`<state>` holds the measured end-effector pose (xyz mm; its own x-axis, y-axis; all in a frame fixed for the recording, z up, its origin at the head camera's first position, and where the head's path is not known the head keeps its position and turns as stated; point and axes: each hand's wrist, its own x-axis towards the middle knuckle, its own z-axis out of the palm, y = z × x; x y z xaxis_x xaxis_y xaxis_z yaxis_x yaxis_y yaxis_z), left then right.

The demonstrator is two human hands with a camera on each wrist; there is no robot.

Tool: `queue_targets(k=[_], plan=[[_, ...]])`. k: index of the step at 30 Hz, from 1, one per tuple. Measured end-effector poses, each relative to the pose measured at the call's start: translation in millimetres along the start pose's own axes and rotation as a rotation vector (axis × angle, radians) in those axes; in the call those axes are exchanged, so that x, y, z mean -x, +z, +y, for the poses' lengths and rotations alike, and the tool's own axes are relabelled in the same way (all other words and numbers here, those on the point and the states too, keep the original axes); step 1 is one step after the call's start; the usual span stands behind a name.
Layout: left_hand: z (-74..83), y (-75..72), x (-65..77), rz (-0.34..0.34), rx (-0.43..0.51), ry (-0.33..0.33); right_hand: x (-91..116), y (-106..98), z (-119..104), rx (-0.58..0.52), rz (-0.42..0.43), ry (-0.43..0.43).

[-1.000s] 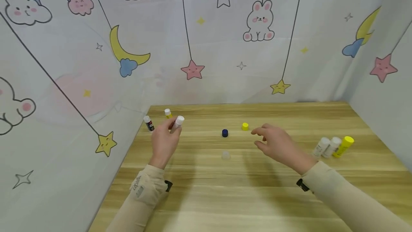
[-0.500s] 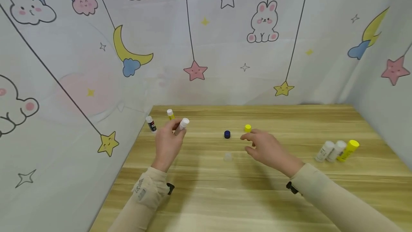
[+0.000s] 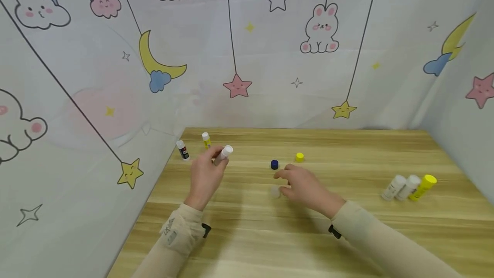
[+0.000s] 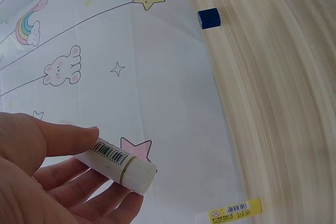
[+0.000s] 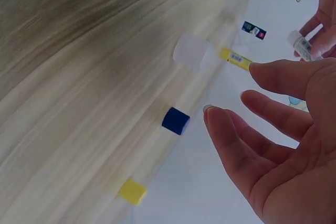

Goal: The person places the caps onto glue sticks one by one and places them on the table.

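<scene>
My left hand [image 3: 206,177] grips a white glue stick [image 3: 224,155] above the left part of the table, its capped end tilted up to the right. A barcode shows on the glue stick [image 4: 116,162] in the left wrist view. My right hand [image 3: 306,187] hovers mid-table, thumb and fingers apart with nothing between them. Just by its thumb tip stands a translucent whitish cap [image 3: 275,191]. Beyond the fingertips stand a dark blue cap [image 3: 274,164] and a yellow cap [image 3: 299,157]. The right wrist view shows the translucent cap [image 5: 190,52] apart from the fingers.
At the left rear stand a black-labelled glue stick [image 3: 183,150] and a yellow one with a white cap [image 3: 206,140]. To the right, two white glue sticks [image 3: 394,188] and a yellow one [image 3: 423,187] stand together. A patterned curtain [image 3: 270,76] borders the wooden table [image 3: 251,235].
My right hand has moved left from beside the yellow cap to the translucent cap. The left hand still holds the white glue stick, shifted slightly right in view.
</scene>
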<state>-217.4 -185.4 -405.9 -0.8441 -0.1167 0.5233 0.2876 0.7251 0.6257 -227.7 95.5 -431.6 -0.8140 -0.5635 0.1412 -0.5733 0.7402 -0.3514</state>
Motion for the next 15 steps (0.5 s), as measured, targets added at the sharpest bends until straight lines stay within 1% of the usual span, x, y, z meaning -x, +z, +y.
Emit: queue_targets(k=[3, 8, 11, 15], plan=[[0.9, 0.8, 1.4, 0.010, -0.013, 0.018, -3, 5, -3, 0.000, -0.030, 0.004], [1.7, 2.0, 1.7, 0.016, -0.018, 0.042, -8, 15, -4, 0.008, -0.048, -0.011], [1.6, 2.9, 2.1, 0.016, -0.008, 0.045, -9, 22, -2, 0.002, -0.048, -0.038], [2.0, 3.5, 4.1, 0.013, 0.002, 0.045, -9, 31, 0, 0.005, -0.033, -0.095]])
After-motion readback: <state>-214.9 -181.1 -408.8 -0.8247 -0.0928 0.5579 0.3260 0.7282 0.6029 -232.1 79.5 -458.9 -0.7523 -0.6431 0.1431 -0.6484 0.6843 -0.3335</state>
